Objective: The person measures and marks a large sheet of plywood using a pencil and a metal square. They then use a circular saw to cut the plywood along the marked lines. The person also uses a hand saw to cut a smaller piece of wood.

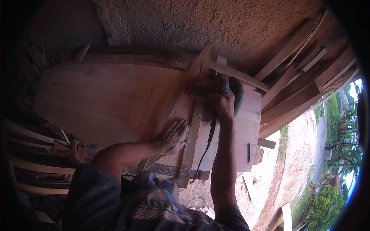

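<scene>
My right hand [224, 104] is wrapped around the handle of a dark corded power tool [220, 85]. A round, disc-like part sits along the tool's right side; its exact kind is hard to make out in the shade. From its near end a black cord [207, 148] hangs toward my body. The tool rests over a narrow wooden frame of light battens [189, 148]. My left hand [172, 137] lies flat, fingers stretched out, on the wood just left of a batten. To its left spreads a wide plywood panel [96, 100] with a rounded far-left end.
A rough earthen wall [216, 27] rises behind the bench. Long planks [293, 86] lean at the right, and curved wooden pieces [38, 165] are stacked at the lower left. Wood scraps [248, 186] lie on the bright ground outside, with greenery [327, 206] beyond.
</scene>
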`<action>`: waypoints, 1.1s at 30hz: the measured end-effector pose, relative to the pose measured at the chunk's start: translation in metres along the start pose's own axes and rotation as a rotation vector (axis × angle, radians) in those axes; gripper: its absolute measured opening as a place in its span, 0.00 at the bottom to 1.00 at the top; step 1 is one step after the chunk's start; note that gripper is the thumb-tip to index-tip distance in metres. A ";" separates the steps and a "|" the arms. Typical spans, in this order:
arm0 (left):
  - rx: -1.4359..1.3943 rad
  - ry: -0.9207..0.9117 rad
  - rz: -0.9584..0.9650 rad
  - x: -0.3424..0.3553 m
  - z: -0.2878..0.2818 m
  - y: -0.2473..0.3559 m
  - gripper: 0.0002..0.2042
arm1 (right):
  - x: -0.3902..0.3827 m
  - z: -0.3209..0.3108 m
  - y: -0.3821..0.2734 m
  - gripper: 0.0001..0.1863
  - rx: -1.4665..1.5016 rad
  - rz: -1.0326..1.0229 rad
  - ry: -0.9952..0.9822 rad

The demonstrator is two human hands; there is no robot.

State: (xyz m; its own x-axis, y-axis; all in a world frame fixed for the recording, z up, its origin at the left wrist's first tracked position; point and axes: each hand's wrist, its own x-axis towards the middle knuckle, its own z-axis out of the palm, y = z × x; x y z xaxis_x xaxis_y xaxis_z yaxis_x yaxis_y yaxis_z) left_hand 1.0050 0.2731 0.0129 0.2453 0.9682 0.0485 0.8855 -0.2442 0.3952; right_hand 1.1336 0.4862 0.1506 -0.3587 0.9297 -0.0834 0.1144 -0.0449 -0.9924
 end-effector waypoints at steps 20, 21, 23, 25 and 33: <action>0.029 0.058 0.025 -0.001 0.005 -0.002 0.38 | 0.053 0.002 -0.005 0.21 -0.048 0.023 -0.004; 0.039 0.047 0.026 -0.002 0.005 -0.003 0.38 | 0.058 0.003 -0.004 0.18 -0.031 -0.001 -0.008; 0.061 0.029 0.030 -0.002 -0.002 -0.002 0.37 | 0.070 0.005 -0.001 0.12 0.003 -0.054 -0.013; 0.033 0.005 0.007 -0.003 -0.001 -0.001 0.37 | 0.078 0.006 0.000 0.11 0.052 -0.030 -0.013; 0.040 -0.003 -0.007 0.001 0.005 -0.002 0.37 | 0.084 0.002 -0.011 0.18 -0.047 -0.094 0.101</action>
State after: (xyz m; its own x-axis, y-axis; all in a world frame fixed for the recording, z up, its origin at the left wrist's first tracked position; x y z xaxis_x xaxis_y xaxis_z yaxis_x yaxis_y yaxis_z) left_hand 1.0055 0.2740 0.0071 0.2397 0.9699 0.0433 0.9024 -0.2390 0.3586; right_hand 1.1007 0.5640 0.1548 -0.2748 0.9612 0.0220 0.1286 0.0594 -0.9899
